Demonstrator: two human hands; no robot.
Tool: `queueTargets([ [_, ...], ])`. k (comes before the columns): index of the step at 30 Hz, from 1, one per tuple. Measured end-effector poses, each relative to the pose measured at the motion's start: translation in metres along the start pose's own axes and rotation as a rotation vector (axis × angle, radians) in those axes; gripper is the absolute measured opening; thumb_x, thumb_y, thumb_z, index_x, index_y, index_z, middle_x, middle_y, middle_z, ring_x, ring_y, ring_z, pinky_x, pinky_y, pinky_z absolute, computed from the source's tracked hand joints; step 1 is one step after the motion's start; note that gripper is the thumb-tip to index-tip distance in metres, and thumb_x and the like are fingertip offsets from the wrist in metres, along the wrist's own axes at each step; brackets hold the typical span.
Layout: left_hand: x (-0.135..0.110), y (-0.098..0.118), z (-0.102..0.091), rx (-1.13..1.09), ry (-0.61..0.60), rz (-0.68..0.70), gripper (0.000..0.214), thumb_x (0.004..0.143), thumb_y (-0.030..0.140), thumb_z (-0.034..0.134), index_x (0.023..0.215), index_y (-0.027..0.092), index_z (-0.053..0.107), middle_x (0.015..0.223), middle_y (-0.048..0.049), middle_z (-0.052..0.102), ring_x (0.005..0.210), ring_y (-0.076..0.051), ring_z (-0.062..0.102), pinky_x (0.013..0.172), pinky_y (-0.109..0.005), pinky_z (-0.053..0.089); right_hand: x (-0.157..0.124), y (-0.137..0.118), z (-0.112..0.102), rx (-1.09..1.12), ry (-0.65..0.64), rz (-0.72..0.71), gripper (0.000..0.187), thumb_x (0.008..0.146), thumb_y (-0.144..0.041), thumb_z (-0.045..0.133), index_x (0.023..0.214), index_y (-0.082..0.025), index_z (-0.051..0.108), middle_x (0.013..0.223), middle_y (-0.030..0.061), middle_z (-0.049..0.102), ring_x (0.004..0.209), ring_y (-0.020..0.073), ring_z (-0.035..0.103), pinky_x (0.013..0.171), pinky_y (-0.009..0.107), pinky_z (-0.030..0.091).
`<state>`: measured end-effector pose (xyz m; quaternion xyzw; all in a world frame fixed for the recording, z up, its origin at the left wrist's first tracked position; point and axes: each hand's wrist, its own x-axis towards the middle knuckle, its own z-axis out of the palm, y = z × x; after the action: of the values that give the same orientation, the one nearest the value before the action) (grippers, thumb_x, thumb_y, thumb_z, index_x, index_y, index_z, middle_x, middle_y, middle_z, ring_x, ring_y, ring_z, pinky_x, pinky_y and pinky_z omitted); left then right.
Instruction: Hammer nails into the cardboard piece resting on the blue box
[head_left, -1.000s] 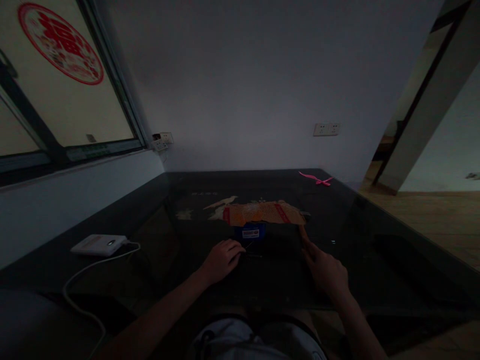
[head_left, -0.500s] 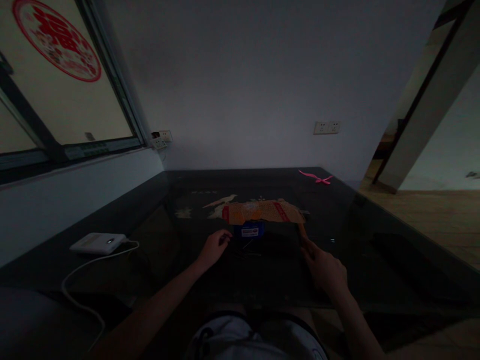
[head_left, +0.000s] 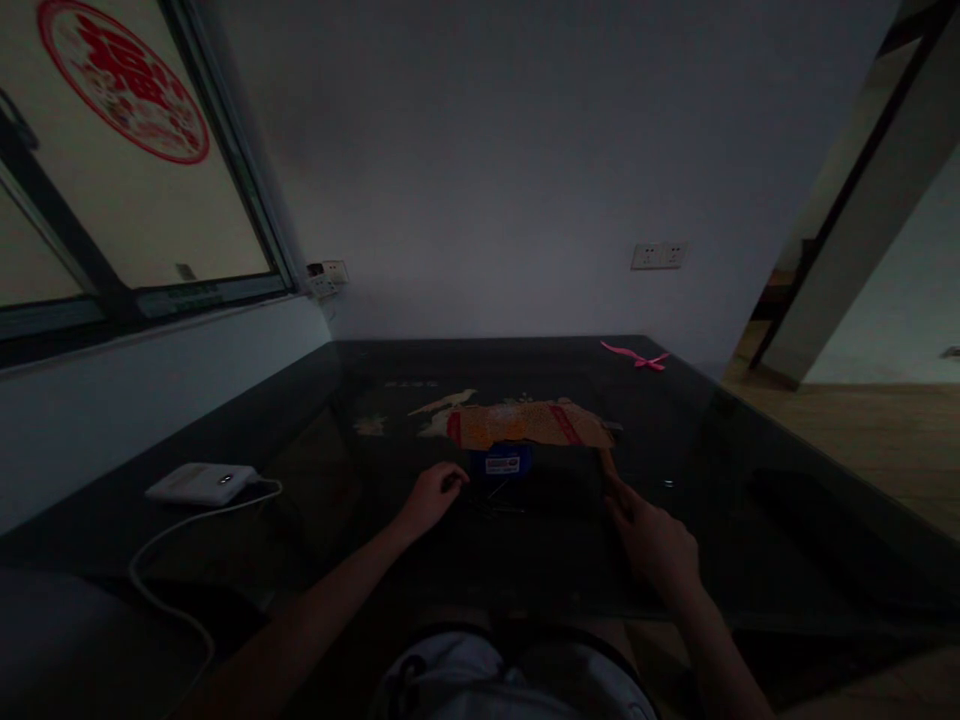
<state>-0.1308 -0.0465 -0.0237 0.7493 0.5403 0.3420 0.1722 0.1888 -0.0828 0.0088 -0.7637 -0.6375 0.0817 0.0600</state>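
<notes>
The room is dim. My left hand (head_left: 433, 495) rests on the dark glass table (head_left: 750, 470), fingers curled in a pinch close to a small blue box (head_left: 501, 461); what the pinch holds is too dark to make out. My right hand (head_left: 651, 535) lies on the table with its forefinger stretched toward the right end of an orange printed wrapper (head_left: 529, 424) that lies over the blue box. A thin dark object (head_left: 499, 503) lies between my hands.
A white power bank (head_left: 201, 482) with a white cable (head_left: 161, 560) sits at the left. A pink ribbon (head_left: 636, 355) lies at the table's far right corner. A window is on the left wall; an open doorway is at the right.
My left hand has moved forward and a little left, from the thin dark object toward the blue box, and its fingers have pinched together. My right hand has stayed in place.
</notes>
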Motion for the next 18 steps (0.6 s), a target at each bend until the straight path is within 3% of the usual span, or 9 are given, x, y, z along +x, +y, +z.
queueTargets([
  [18, -0.007, 0.004, -0.014, -0.056, -0.088, 0.053, 0.019, 0.081, 0.019, 0.047, 0.091, 0.018, 0.063, 0.093, -0.0034, 0.064, 0.088, -0.015, 0.058, 0.08, -0.027, 0.044, -0.001, 0.0, 0.0, 0.014, 0.01, -0.02, 0.049, 0.09, -0.047, 0.023, 0.134, -0.035, 0.039, 0.096, 0.0095, 0.069, 0.086, 0.0298, 0.065, 0.066, 0.038, 0.047],
])
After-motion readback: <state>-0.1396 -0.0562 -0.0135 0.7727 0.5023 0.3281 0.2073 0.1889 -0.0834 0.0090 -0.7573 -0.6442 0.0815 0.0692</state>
